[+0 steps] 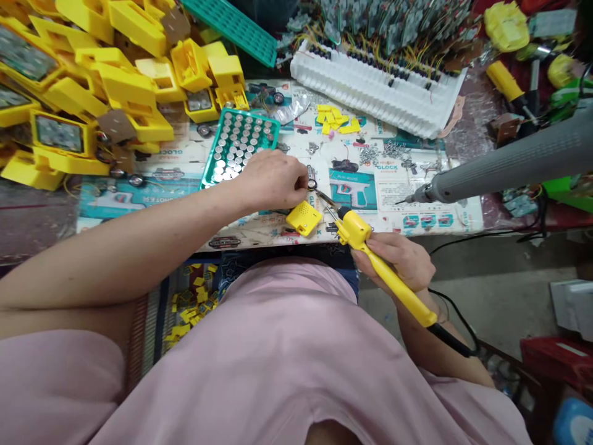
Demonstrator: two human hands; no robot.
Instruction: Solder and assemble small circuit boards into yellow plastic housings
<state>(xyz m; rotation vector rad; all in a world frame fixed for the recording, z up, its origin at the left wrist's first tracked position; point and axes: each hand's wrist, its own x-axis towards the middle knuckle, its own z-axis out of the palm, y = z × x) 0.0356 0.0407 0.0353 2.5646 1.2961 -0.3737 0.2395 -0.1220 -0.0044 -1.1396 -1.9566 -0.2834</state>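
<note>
In the head view, our right hand (403,256) is closed around the yellow handle of the iron (393,278), near the middle of the frame, its metal end pointing to the upper left. Our left hand (273,179) is curled above the worktop (41,213), fingers drawn in; we cannot tell how tightly they meet or what they pinch. Just beside those fingers lies a small round part (312,184), close to the iron's metal end. The yellow box (303,217) sits just below, on the printed paper.

For this close work, we would judge it best to steady the left wrist, have the fingertips clear of the metal end (it may well be hot), and bring that end in lightly, without brushing the box, whose plastic could mark.

The green tray (277,131) of round cells stands beside our left hand, with loose screws (393,148) to the right of centre and yellow casings (125,93) heaped at upper left. The grey driver (509,157) slants in from the right.
</note>
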